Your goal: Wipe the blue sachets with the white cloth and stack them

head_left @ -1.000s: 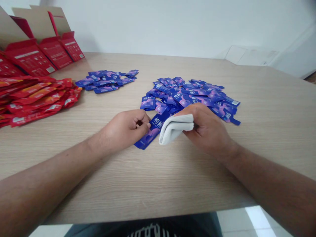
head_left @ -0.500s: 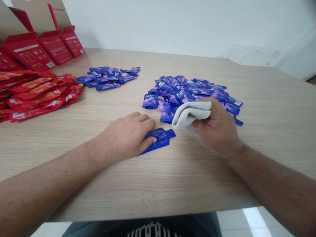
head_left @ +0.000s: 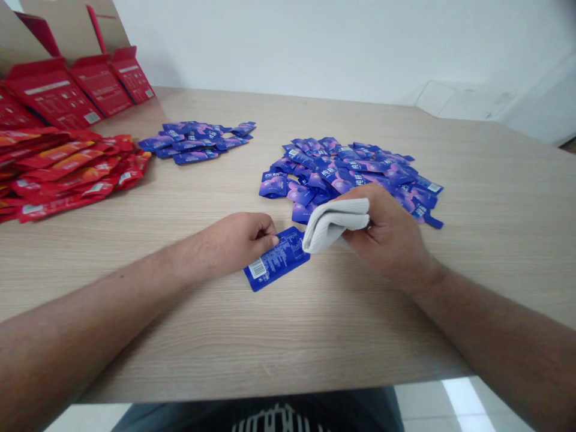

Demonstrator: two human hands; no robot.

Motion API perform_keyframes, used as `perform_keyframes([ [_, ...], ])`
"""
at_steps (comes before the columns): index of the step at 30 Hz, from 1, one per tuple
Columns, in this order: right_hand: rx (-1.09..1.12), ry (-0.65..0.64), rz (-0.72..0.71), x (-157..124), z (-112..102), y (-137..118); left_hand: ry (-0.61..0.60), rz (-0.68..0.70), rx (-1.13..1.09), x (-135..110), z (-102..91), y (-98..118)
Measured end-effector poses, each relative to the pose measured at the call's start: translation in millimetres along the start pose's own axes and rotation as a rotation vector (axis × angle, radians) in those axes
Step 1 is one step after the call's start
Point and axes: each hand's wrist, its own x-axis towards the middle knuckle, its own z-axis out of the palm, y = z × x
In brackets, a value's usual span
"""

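Seems to be a plain workroom or office, difficult to say exactly which: shown by wood-grain desk against white wall, red cartons with raised flaps, piled red packets and blue sachets, pale floor tiles.

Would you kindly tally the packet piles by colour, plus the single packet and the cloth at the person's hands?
Blue packet piles: 2, a smaller pile and a larger pile
Red packet pile: 1
Single blue packet at the left hand: 1
White cloth in the right hand: 1
Total: 5
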Motion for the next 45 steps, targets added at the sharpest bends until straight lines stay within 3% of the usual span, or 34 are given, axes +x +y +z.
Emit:
perform_keyframes([
  [6, 0.06, -0.189, -0.129, -3, 5, 1, 0.054, 0.006, -0.1, 3, 8.2, 6],
  [11, -0.017, -0.305, -0.209, -8, 18, -13, 0.003, -0.047, -0.272, 7, 15.2, 9],
  [16, -0.067, -0.426, -0.3, -8, 24, -25, -0.004, 0.002, -0.339, 9, 15.5, 8],
  [21, -0.092, -0.365, -0.196, -6, 25, -21, -0.036, 0.002, -0.381, 9, 17.4, 5],
  [26, -0.052, -0.473, -0.351, -6, 25, -26, -0.033, 0.022, -0.386, 9, 18.1, 4],
  [30, -0.069, -0.355, -0.218, -5, 24, -21, -0.043, 0.015, -0.409, 9, 18.1, 5],
  [35, -0.026, -0.467, -0.33, -7, 25, -23, -0.042, 0.041, -0.398, 7, 17.8, 6],
  [39, -0.064, -0.371, -0.202, -7, 25, -20, -0.055, 0.023, -0.42, 7, 17.7, 6],
  [43, -0.033, -0.486, -0.324, -7, 25, -21, -0.043, 0.056, -0.362, 7, 17.9, 5],
  [45, -0.036, -0.493, -0.312, -7, 25, -20, -0.04, 0.052, -0.356, 8, 18.4, 3],
])
